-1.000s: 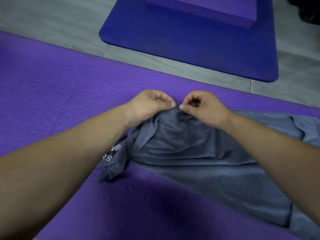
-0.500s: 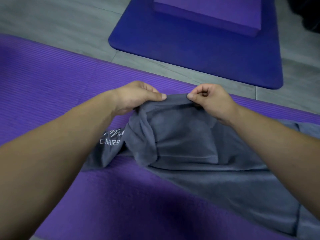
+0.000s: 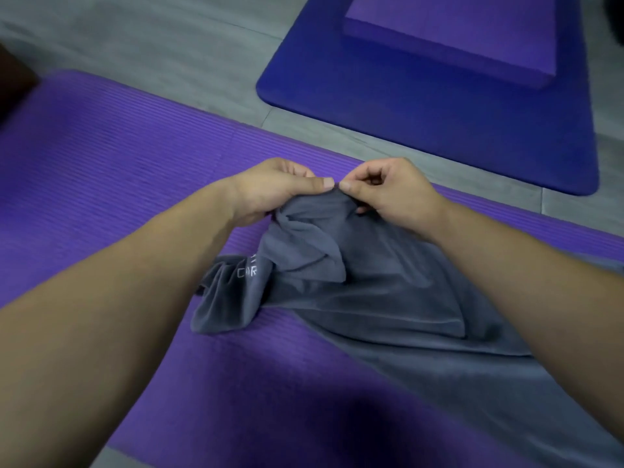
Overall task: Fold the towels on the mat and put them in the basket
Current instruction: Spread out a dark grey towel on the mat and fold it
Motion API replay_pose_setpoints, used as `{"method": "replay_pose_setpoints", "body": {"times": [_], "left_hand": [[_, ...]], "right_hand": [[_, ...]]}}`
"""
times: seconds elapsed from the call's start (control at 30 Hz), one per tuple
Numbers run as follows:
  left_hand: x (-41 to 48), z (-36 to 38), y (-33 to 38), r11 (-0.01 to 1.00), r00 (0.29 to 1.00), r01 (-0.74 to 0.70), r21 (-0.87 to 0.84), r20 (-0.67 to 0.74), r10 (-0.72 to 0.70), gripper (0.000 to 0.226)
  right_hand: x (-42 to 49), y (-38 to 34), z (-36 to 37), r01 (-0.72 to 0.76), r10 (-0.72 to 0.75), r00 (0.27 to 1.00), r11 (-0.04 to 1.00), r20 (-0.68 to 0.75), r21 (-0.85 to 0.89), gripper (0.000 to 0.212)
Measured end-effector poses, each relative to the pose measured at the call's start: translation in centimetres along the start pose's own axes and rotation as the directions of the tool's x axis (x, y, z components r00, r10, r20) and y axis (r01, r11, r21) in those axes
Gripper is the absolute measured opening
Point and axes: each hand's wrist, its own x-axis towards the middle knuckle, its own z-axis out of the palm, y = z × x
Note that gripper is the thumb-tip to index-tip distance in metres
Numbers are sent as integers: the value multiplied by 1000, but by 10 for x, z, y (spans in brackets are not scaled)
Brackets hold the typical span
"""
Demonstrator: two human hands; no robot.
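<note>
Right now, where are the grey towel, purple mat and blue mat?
grey towel [image 3: 388, 298]: head view, flat middle.
purple mat [image 3: 101, 180]: head view, ribbed left part.
blue mat [image 3: 439, 130]: head view, bare near part.

Floor [image 3: 152, 38]: grey, with pale seams between large panels, filling the upper left and running on behind the blue pad.
Blue pad [image 3: 439, 130]: dark blue, flat on the floor at the upper right, with rounded near corners.
Purple block [image 3: 456, 32]: thick and flat-topped, resting on the blue pad, its far end cut off by the frame.
Dark object [image 3: 13, 86]: brownish-black, at the left edge, too little in view to identify.
Black shape [image 3: 617, 18]: top right corner, blurred.
</note>
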Motion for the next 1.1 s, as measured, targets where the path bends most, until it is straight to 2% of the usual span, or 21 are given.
{"method": "replay_pose_setpoints", "body": {"times": [0.17,0.3,0.37,0.47,0.57,0.6,0.7,0.8,0.87,0.97,1.07,1.1], "left_hand": [[-9,-23,2,996,998,61,62,-21,-59,27],[-18,-49,-1,997,996,49,-67,-71,-53,37],[-20,-58,-7,992,998,7,-127,-66,-16,25],[-20,-63,-14,988,996,-64,-138,-71,55,16],[-23,-72,-16,987,994,-93,-128,-67,85,11],[-25,-77,-16,990,995,-82,-113,-66,75,13],[-36,-94,-20,1000,999,22,-2,-48,-22,28],[-45,-111,-30,984,986,163,66,-35,-161,44],[-46,-120,-39,984,979,180,6,-94,-179,36],[-39,-127,-51,972,953,77,-220,-271,-137,19],[-21,-125,-58,897,843,-91,-433,-513,-162,17],[-14,-124,-59,849,816,-156,-504,-550,-176,13]], "right_hand": [[9,13,-2,-39,28,991,996,-133,-83,13],[11,20,-3,-89,79,976,995,-204,-42,11],[10,10,9,-85,91,988,995,-128,49,9],[14,-15,41,-25,23,1000,994,17,105,28],[24,-37,69,32,-37,993,998,113,49,10],[28,-41,75,39,-41,993,999,111,28,4],[44,-40,76,46,-45,999,991,16,-122,15],[53,-30,67,13,-21,997,995,-77,-103,17],[56,-21,64,-10,-1,992,996,-126,-84,18],[63,-9,71,-34,15,986,993,-167,-111,17],[75,-5,86,-44,5,982,979,-190,-199,7],[77,-5,92,-56,7,981,967,-193,-250,23]]}}
